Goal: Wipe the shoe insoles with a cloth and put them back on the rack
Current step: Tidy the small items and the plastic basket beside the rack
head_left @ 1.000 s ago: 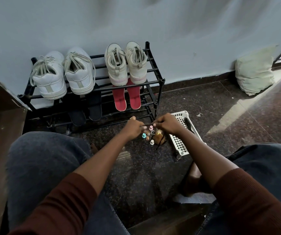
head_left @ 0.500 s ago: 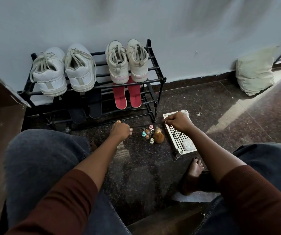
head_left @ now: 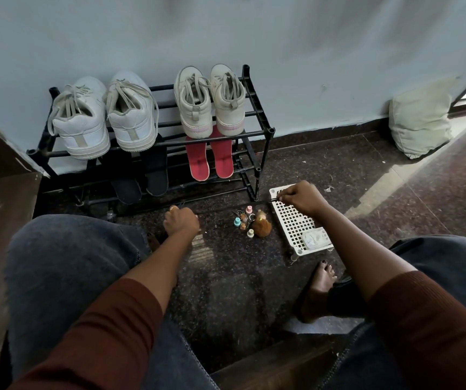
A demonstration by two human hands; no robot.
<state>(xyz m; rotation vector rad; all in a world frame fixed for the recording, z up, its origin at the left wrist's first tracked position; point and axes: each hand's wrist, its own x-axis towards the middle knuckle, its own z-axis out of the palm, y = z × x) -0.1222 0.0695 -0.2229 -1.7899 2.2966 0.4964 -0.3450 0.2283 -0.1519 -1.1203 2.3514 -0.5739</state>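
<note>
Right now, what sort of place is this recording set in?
Probably a home entryway or room corner: a black shoe rack with white sneakers and red insoles stands against a painted wall, a cushion lies on the dark stone floor.

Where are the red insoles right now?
Head view: the red insoles lie on the lower shelf of the rack, right end, under the beige sneakers, right of the black insoles.
</note>
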